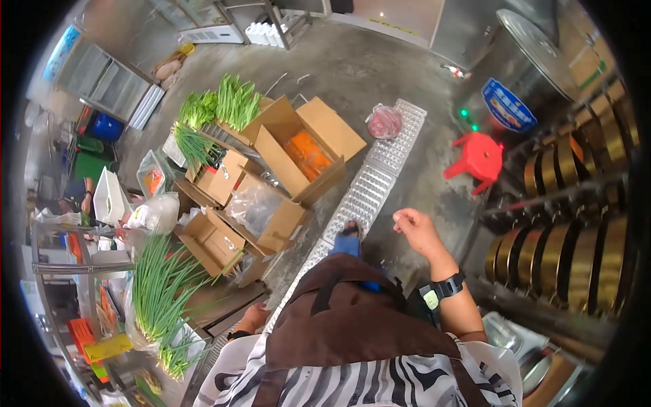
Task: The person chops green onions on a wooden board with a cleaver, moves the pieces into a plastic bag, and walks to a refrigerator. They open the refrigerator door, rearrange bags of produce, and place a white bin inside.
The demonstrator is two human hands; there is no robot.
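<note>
My right hand (pixel 415 228) hangs in front of me with its fingers loosely curled and nothing in it; a black watch (pixel 447 286) sits on the wrist. My left hand (pixel 253 317) is low at my side, partly hidden behind my brown apron (pixel 352 319), near a bundle of green onions (pixel 159 292). Whether it holds anything is hidden. My foot in a blue shoe (pixel 347 241) stands on a metal drain grate (pixel 369 190).
Open cardboard boxes (pixel 285 163) crowd the concrete floor at left, one holding orange packets (pixel 308 154). Leafy greens (pixel 220 105) lie beyond. A red stool (pixel 478 159) stands at right beside racks of metal pots (pixel 569 251). A pink bag (pixel 384 122) rests by the grate.
</note>
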